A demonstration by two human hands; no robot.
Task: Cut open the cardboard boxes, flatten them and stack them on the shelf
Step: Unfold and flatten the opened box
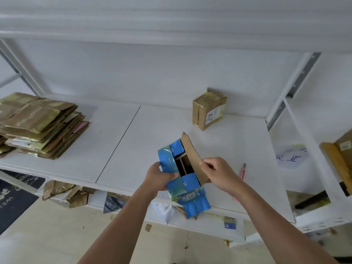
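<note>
Low in the frame's centre, a blue box [182, 180] is held between both hands over the shelf [118, 141] edge. Left hand [161, 177] grips its left side; right hand [217, 173] pinches the opened brown flap [192, 155]. At far left lies a stack [38, 124] of flattened cardboard; a sealed box [208, 110] stands upper right; a pink knife [243, 171] lies just right of the right hand.

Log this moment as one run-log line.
left hand: grips blue-taped cardboard box | right hand: pulls its brown flap open | pink utility knife: on white shelf | flattened cardboard stack: left
</note>
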